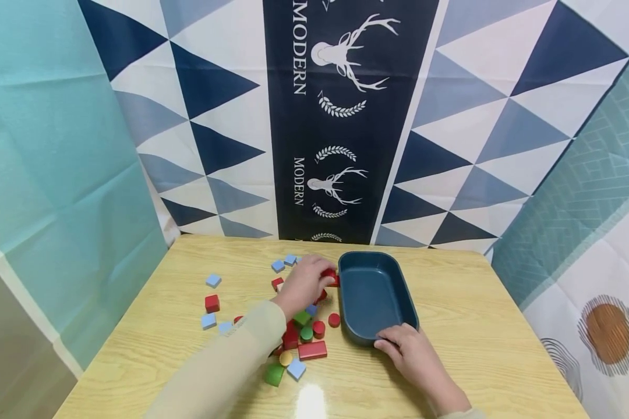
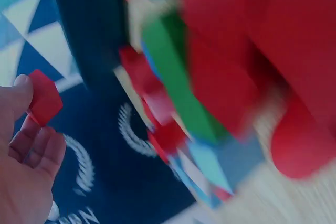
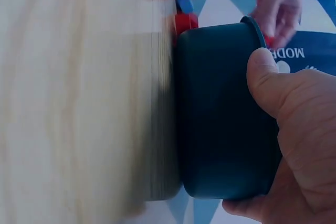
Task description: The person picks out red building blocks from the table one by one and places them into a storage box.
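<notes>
My left hand pinches a small red block between thumb and fingers, just left of the dark blue rectangular tray. In the left wrist view, the other fingers curl below that block. My right hand grips the tray's near right corner, with the thumb over the rim in the right wrist view. Under and around my left arm lie loose blocks: a long red block, a green cylinder, a red cylinder and others. My left forearm hides part of this pile.
Light blue square tiles and a red cube are scattered on the left of the wooden table. A yellow round piece and a green block lie near the front. A patterned cloth hangs behind the table.
</notes>
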Demonstrator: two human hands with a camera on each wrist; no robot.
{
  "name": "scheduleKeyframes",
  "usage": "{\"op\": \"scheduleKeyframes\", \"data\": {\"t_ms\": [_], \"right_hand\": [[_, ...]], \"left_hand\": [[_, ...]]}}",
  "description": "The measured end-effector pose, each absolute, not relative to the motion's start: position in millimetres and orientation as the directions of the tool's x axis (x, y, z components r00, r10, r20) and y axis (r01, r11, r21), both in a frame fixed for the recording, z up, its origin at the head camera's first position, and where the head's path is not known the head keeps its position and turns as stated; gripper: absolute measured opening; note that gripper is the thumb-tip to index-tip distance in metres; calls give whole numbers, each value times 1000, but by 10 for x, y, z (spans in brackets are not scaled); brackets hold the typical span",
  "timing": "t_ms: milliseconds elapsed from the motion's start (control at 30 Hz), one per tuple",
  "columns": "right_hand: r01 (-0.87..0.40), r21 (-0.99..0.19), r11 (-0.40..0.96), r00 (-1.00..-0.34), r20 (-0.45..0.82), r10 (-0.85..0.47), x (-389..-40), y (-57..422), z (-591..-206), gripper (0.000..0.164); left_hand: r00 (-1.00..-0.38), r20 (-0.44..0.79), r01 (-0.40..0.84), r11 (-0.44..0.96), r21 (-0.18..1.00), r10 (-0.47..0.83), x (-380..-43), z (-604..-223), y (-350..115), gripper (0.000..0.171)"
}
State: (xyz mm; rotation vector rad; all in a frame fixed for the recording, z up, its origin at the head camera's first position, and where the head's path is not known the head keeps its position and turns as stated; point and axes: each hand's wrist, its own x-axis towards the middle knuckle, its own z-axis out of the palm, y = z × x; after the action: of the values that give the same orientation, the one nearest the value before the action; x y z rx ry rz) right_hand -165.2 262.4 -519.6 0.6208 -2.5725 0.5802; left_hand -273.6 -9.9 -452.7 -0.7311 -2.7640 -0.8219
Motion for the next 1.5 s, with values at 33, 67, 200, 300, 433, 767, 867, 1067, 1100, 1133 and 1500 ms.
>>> {"op": "scheduleKeyframes", "data": {"t_ms": [33, 67, 200, 300, 433, 767, 867, 1067, 1100, 1133, 1500], "right_hand": [[-505, -292, 812, -809, 488, -328, -1638, 2610, -5193, 13], [-507, -290, 812, -808, 487, -331, -1625, 2597, -5191, 12], [-491, -286, 823, -821, 468, -327, -1570, 2548, -5173, 11], [-465, -292, 836, -839, 446, -311, -1535, 2517, -5157, 11], [-441, -305, 844, -854, 431, -291, -1501, 2494, -5140, 10], [-457, -295, 839, -835, 469, -289, -1494, 2505, -5158, 10], [-468, -279, 838, -821, 488, -296, -1506, 2507, -5179, 11], [-465, -291, 836, -827, 480, -293, -1503, 2505, -5178, 10], [-464, -295, 835, -829, 476, -293, -1502, 2502, -5175, 10], [-462, -298, 835, -832, 473, -292, -1500, 2503, -5172, 10], [-482, -298, 824, -814, 499, -296, -1495, 2510, -5187, 11]], "left_hand": [[-854, 290, 520, 717, 464, 432, -2697, -4513, -39, 30], [-843, 282, 538, 706, 461, 458, -2655, -4507, 21, 30], [-809, 208, 580, 691, 432, 550, -2504, -4550, 233, 31], [-780, 144, 613, 699, 367, 608, -2420, -4623, 360, 31], [-749, 61, 643, 703, 304, 660, -2344, -4730, 485, 30], [-752, -14, 630, 725, 277, 659, -2353, -4801, 593, 26], [-751, -33, 631, 731, 262, 660, -2363, -4797, 605, 25], [-749, -54, 631, 736, 245, 660, -2368, -4786, 624, 24], [-750, -57, 629, 737, 245, 659, -2367, -4784, 625, 24], [-751, -60, 628, 739, 246, 658, -2366, -4782, 627, 24], [-762, -68, 614, 751, 242, 644, -2361, -4770, 645, 25]]}}
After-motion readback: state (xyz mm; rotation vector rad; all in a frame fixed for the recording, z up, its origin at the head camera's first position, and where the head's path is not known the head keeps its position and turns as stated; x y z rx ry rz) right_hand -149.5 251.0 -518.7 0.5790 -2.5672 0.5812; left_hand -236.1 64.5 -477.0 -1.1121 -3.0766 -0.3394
